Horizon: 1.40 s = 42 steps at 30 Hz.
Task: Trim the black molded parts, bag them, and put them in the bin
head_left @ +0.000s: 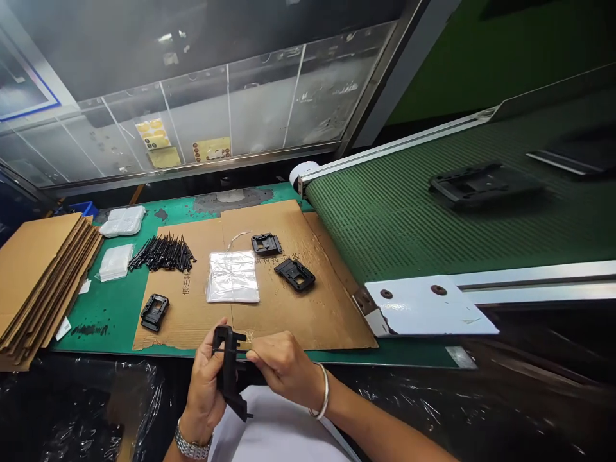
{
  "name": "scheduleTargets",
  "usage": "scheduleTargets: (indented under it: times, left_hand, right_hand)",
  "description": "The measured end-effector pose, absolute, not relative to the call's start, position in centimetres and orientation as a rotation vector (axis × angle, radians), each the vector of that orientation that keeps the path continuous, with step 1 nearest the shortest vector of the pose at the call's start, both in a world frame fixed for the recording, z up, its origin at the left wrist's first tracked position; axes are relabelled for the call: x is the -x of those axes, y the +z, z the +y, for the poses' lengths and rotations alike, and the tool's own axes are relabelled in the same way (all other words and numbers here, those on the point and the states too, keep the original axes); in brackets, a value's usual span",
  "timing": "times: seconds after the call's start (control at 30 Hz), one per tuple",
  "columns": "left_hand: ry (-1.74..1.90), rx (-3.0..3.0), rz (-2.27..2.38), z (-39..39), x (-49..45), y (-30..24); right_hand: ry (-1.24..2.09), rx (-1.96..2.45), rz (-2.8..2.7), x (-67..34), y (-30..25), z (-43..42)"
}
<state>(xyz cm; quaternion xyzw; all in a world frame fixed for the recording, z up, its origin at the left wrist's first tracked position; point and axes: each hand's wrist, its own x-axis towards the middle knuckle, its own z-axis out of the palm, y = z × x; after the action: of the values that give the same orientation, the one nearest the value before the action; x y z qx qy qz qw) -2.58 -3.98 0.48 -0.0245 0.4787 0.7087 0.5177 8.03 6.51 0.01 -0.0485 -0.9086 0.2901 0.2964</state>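
My left hand (pixel 205 378) is wrapped around a black plastic bracket (pixel 230 372), held on edge just in front of the table. The fingers of my right hand (pixel 282 362) are pinched at the bracket's right side, on the end of a thin black pin (pixel 243 351) that runs into it. How deep the pin sits is hard to see. On the cardboard sheet (pixel 332 314) beyond lie similar black frames: one (pixel 154 312) at the left, one (pixel 266 244) farther back and another (pixel 295 275) at the right. A pile of long black pins (pixel 163 252) lies at the back left.
Clear plastic bags (pixel 233 277) lie mid-cardboard, with more bag stacks (pixel 115 262) on the green table (pixel 96 314). Cardboard sheets (pixel 38 276) are piled at the left. At the right, a green conveyor belt (pixel 375 212) carries a black frame (pixel 481 183); its white end plate (pixel 428 308) juts out.
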Motion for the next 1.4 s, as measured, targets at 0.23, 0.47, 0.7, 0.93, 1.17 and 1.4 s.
scheduleTargets:
  times: [0.23,0.47,0.7,0.93,1.17,1.4]
  left_hand:
    - [1.609,-0.275,1.238,-5.1,3.4,-0.5]
    - [1.597,-0.58,1.47,-5.9,5.2,-0.8]
    - [1.539,-0.714,1.523,-6.6,5.4,-1.0]
    - [1.626,-0.562,1.507,-7.0,6.2,-1.8]
    - [1.623,-0.716,1.601,-5.9,6.7,-1.4]
    - [1.564,-0.88,1.44,-5.4,6.7,-2.1]
  right_hand:
    - [0.932,0.299,-2.45,-7.7,-0.8,8.3]
    - [0.981,0.034,-2.481,-7.5,0.2,7.9]
    - [0.962,-0.178,-2.499,-6.9,0.9,8.0]
    - [1.069,-0.44,-2.477,-8.3,1.0,6.3]
    - [1.044,0.051,-2.338,-8.1,0.8,7.1]
    - [1.147,0.077,-2.34,-7.1,1.5,7.5]
